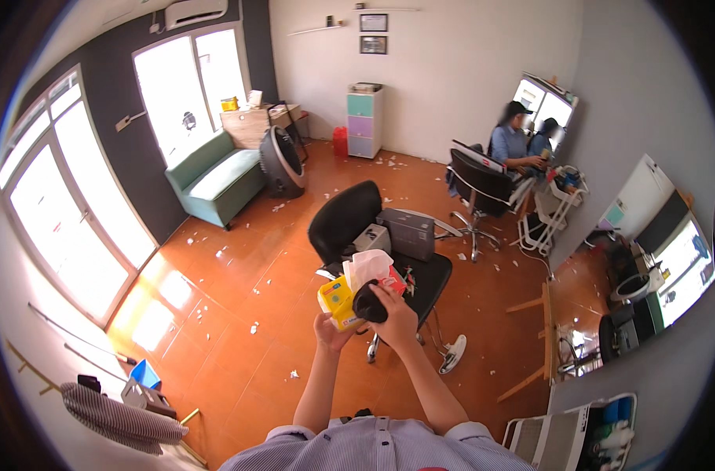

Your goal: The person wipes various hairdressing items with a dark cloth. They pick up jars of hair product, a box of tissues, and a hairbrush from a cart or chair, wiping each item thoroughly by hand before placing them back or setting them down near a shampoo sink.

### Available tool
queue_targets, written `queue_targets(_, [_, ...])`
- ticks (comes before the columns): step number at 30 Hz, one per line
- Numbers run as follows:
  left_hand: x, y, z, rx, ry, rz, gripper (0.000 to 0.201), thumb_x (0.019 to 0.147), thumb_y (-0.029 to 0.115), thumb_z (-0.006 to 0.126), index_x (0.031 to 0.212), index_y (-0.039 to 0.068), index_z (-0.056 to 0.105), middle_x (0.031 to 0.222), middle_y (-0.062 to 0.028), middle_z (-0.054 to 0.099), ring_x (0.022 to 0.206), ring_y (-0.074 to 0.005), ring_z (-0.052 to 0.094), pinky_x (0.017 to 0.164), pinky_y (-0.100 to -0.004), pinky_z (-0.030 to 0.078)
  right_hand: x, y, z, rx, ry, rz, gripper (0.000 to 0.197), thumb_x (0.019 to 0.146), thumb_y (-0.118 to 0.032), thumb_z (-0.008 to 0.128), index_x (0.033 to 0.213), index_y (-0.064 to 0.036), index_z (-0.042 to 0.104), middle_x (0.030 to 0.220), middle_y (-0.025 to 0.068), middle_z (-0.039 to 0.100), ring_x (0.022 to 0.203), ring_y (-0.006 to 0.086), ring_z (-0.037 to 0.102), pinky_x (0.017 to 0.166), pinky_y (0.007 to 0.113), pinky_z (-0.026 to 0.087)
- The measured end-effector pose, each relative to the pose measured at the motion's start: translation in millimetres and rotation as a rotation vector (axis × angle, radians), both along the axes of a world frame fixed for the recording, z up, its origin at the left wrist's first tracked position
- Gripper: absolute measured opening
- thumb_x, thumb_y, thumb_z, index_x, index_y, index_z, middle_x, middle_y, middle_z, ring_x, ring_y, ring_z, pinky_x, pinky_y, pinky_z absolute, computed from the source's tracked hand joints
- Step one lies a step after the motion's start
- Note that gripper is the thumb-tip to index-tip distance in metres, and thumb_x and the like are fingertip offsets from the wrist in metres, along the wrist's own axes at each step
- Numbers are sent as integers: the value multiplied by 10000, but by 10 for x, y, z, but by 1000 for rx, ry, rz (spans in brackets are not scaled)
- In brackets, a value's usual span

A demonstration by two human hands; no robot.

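Observation:
In front of my chest, my left hand (331, 333) is closed on a yellow soft pack (336, 301), which looks like a tissue pack. A white tissue-like sheet (367, 268) stands up from behind the pack. My right hand (397, 314) grips a small dark, rounded object (371, 302) against the pack's right side; its kind I cannot make out. Just beyond my hands is a black salon chair (429, 284). On its seat rest a dark grey box (408, 233) and a smaller whitish box (372, 238), along with a red-and-white item partly hidden by my right hand.
White scraps litter the orange tiled floor (239, 353). At the right, a person (511, 145) sits by a black chair (480, 182) and a white trolley (547, 224). A green sofa (214, 179) and a large fan (283, 162) stand far left. A mirror (648, 259) leans right.

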State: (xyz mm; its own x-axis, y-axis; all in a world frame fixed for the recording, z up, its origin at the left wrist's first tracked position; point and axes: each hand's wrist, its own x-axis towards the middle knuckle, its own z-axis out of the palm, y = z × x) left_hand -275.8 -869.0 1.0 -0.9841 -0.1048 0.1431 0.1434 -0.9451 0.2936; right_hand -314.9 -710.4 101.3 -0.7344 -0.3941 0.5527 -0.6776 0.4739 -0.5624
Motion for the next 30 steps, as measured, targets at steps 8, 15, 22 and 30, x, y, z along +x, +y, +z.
queue_targets(8, [102,-484,-193,85,-24,211,548,725,237,494,1220,8,444,1187,-186,528,1103,-301,516,984,-439,385,5,-642,-176,-17,-39,379,624,598,-159,725,1189,-147,523,1120,80,570,962,284,585,780,344,498])
queue_targets(15, [137,-619,-348,196,-19,183,582,716,246,505,1246,20,421,1219,-189,504,1149,-310,480,1009,-455,354,8,-831,-63,42,-35,436,579,623,-164,708,1175,-146,535,1130,80,565,935,285,595,762,342,499])
queue_targets(22, [39,-579,-153,117,-19,229,610,697,263,530,1252,36,419,1227,-175,499,1140,-306,484,991,-469,365,-326,-831,-103,-28,8,343,588,615,-140,726,1171,-116,534,1127,93,568,998,277,575,805,344,486])
queue_targets(30, [55,-811,-838,390,255,184,639,697,264,527,1276,33,389,1268,-163,464,1166,-306,459,992,-469,361,43,-1053,-124,89,-44,556,632,591,-147,737,1188,-147,528,1121,93,564,965,291,585,795,357,487])
